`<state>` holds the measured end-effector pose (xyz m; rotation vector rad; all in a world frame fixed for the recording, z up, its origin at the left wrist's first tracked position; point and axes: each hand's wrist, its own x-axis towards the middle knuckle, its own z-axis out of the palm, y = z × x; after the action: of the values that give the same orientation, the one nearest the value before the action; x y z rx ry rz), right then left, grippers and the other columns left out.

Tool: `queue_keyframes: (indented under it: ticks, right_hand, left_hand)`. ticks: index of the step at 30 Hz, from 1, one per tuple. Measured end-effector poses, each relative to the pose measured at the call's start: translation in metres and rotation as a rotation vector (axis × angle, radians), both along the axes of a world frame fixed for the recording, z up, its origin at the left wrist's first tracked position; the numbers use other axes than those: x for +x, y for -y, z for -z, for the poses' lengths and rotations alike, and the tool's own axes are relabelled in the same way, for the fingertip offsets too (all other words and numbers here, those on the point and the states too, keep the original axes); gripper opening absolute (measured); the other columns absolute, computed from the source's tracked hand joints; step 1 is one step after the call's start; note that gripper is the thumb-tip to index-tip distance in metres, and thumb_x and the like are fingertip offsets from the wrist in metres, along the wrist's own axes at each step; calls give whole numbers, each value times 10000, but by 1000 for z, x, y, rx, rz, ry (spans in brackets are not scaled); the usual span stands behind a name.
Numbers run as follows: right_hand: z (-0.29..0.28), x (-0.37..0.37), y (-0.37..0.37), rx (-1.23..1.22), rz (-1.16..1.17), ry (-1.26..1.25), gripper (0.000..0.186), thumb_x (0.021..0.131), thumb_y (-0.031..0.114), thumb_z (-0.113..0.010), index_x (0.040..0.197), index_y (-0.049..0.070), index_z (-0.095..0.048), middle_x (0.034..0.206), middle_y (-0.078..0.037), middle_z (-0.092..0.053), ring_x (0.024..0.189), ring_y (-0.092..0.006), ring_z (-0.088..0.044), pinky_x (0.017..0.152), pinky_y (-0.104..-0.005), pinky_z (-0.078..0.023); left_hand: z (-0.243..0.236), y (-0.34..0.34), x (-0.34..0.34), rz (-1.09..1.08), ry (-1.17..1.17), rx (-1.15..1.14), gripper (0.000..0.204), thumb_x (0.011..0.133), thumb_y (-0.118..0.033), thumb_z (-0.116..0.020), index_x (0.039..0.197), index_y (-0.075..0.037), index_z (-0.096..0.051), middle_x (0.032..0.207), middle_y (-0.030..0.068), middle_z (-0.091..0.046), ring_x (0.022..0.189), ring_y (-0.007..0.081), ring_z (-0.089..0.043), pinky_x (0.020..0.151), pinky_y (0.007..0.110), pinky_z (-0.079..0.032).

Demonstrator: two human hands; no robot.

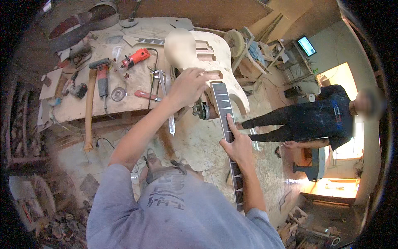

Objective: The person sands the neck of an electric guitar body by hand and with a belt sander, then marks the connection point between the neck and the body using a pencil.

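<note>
Currently: guitar neck (223,106), far end over pale guitar body (220,65), near desk (134,81) edge.
R hand (239,146) fingers round neck, index extended along it; L hand (188,87) at body, can't tell if gripping.

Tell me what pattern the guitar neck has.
The neck is dark with a row of pale triangles, best seen in the head view.

The left hand (187,88) reaches forward, back upward, while the right hand (239,148) sits lower, index finger (232,123) extended.
</note>
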<state>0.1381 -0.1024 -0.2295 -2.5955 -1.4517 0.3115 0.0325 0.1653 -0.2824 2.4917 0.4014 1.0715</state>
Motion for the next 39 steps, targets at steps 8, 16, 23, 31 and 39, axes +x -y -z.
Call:
queue_keyframes:
  ticks: [8, 16, 23, 31, 39]
  right_hand:
    - [22, 1, 37, 478, -130, 4, 912, 699, 195, -719, 1560, 153, -421, 749, -202, -677, 642, -367, -671, 627, -438, -541]
    - [71, 53, 134, 636, -21, -138, 905, 686, 107, -734, 1542, 85, -442, 827, -172, -676, 605, -254, -616, 632, -354, -526]
    - [111, 32, 216, 468, 74, -282, 908, 683, 152, -759, 1537, 104, -456, 823, -214, -700, 643, -326, -657, 641, -393, -533]
    - [126, 25, 214, 434, 17, -394, 915, 674, 195, -767, 1537, 166, -465, 857, -226, -717, 693, -367, -695, 673, -435, -555]
    - [124, 41, 162, 400, -298, -362, 843, 670, 228, -767, 1482, 211, -542, 857, -167, -705, 699, -352, -682, 636, -424, -546]
  left_hand:
    - [26, 22, 3, -60, -150, -108, 387, 901, -244, -693, 1256, -94, -654, 1491, 215, -496, 1429, 425, -405, 1157, 539, -349]
    - [1, 84, 19, -263, -419, 289, 471, 891, -252, -691, 1344, -140, -628, 1601, 185, -355, 1492, 416, -290, 1156, 666, -279]
    - [8, 105, 8, -237, -380, 194, 500, 903, -243, -684, 1392, -188, -596, 1611, 182, -322, 1521, 406, -240, 1185, 651, -244]
    - [1, 128, 11, -342, -380, 224, 481, 881, -246, -705, 1349, -170, -625, 1555, 213, -375, 1488, 418, -292, 1181, 619, -268]
    - [89, 237, -68, -397, -6, -353, 238, 860, -90, -706, 1092, -38, -725, 1199, 196, -667, 1163, 367, -633, 1015, 434, -491]
